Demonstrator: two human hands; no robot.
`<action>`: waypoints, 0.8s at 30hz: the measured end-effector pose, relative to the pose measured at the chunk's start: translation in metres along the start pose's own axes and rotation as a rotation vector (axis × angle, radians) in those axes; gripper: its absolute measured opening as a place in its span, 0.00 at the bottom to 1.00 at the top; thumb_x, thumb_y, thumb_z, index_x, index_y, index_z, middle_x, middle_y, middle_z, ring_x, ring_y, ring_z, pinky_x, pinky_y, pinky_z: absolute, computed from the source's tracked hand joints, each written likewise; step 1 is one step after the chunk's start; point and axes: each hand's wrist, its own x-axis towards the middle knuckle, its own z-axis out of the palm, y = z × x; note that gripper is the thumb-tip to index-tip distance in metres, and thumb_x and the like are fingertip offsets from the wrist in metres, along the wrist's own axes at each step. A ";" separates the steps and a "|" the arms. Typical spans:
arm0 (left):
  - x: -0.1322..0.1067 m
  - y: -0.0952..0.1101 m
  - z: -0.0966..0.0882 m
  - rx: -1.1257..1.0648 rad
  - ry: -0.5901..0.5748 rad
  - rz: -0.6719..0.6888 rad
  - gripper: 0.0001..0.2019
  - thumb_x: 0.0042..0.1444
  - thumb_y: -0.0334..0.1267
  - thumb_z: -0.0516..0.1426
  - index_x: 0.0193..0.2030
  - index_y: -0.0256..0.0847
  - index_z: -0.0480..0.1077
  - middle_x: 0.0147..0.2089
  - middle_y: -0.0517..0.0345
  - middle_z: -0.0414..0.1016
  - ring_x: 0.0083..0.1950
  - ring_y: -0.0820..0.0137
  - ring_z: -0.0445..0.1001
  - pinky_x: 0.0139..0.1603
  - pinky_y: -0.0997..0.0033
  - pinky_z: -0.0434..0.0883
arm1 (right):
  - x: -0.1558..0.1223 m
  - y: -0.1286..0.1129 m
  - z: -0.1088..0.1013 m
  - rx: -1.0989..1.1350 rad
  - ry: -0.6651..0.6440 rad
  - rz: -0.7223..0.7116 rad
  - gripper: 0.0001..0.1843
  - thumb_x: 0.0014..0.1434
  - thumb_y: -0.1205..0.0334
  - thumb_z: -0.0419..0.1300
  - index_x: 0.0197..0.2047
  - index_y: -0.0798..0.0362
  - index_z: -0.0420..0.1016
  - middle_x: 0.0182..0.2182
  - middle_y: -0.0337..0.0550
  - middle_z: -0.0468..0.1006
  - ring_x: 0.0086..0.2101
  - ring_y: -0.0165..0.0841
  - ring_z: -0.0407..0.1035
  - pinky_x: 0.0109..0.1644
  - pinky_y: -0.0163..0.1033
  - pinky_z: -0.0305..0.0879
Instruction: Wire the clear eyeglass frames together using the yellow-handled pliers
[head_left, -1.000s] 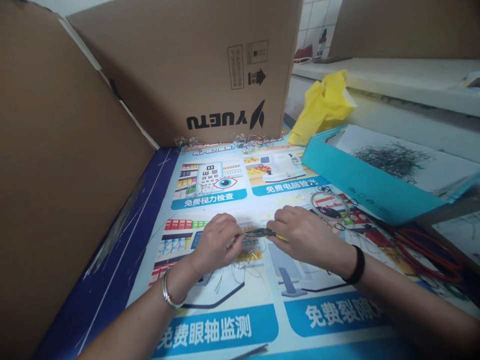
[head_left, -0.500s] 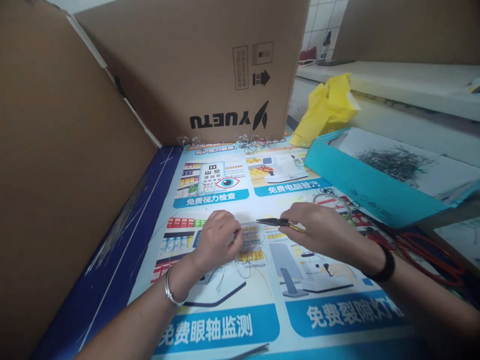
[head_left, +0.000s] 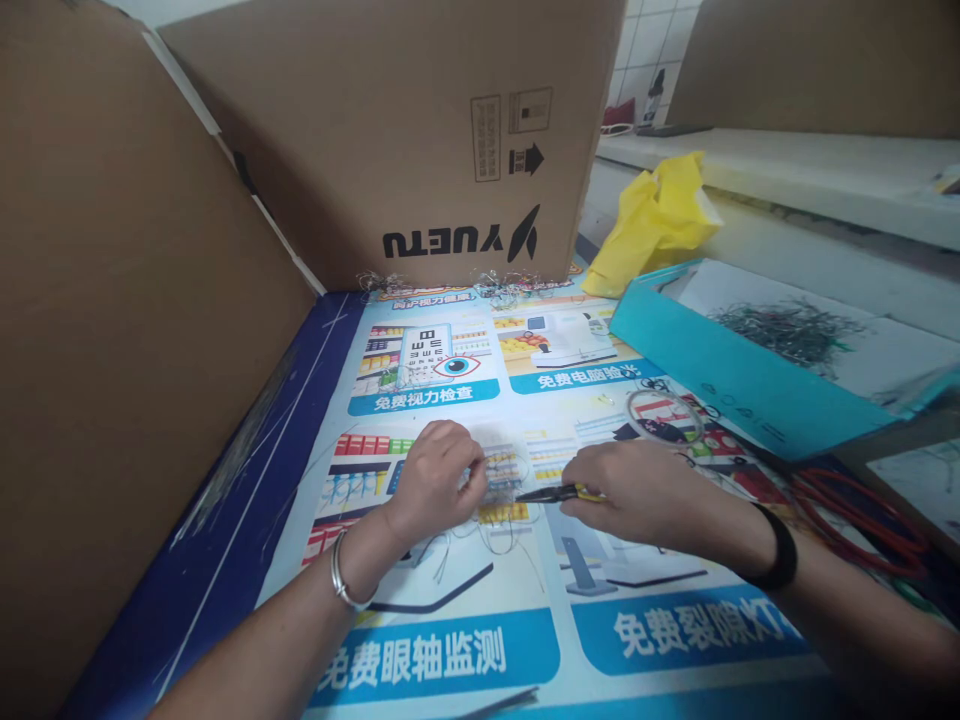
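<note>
My right hand (head_left: 630,495) is closed around needle-nose pliers (head_left: 551,494) with dark jaws and yellow handles. The pliers' tip points left, toward the fingers of my left hand (head_left: 442,475), just short of them. My left hand is closed in a pinch, with thin wire (head_left: 504,548) looping out below its fingertips. What lies inside the pinch is mostly hidden. Whether the jaws touch the wire is too fine to make out. Both hands are low over a printed sheet (head_left: 517,590) that covers the table.
Cardboard panels (head_left: 337,130) rise at the back and left. A turquoise box (head_left: 705,375) at right holds a pile of short wire pieces (head_left: 795,335). A clear ring-shaped coil (head_left: 664,418), red cord (head_left: 862,520) and a yellow bag (head_left: 652,220) lie nearby. Wire tangles (head_left: 502,287) line the back.
My right hand has brought the pliers down toward me, from above the left fingertips to beside the wire loops. My left hand has stayed nearly still in its pinch.
</note>
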 end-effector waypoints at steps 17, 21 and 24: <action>0.002 0.003 -0.003 -0.082 -0.036 0.024 0.04 0.53 0.28 0.52 0.32 0.40 0.63 0.30 0.56 0.70 0.37 0.67 0.66 0.42 0.61 0.65 | 0.003 0.008 0.002 -0.078 0.026 0.016 0.11 0.57 0.56 0.54 0.34 0.49 0.76 0.32 0.43 0.79 0.32 0.40 0.73 0.29 0.38 0.59; 0.002 0.002 -0.003 -0.098 -0.026 0.008 0.04 0.53 0.28 0.52 0.33 0.40 0.63 0.30 0.56 0.69 0.37 0.67 0.67 0.43 0.61 0.65 | 0.003 0.008 0.002 -0.059 0.040 0.010 0.12 0.57 0.55 0.54 0.33 0.50 0.76 0.31 0.44 0.79 0.31 0.39 0.73 0.30 0.37 0.59; 0.003 0.002 -0.003 -0.105 -0.027 0.000 0.05 0.53 0.27 0.52 0.33 0.41 0.63 0.30 0.56 0.69 0.37 0.66 0.67 0.43 0.61 0.66 | 0.003 0.008 0.002 -0.043 0.043 0.001 0.11 0.57 0.56 0.54 0.33 0.50 0.76 0.31 0.44 0.78 0.31 0.38 0.73 0.30 0.37 0.59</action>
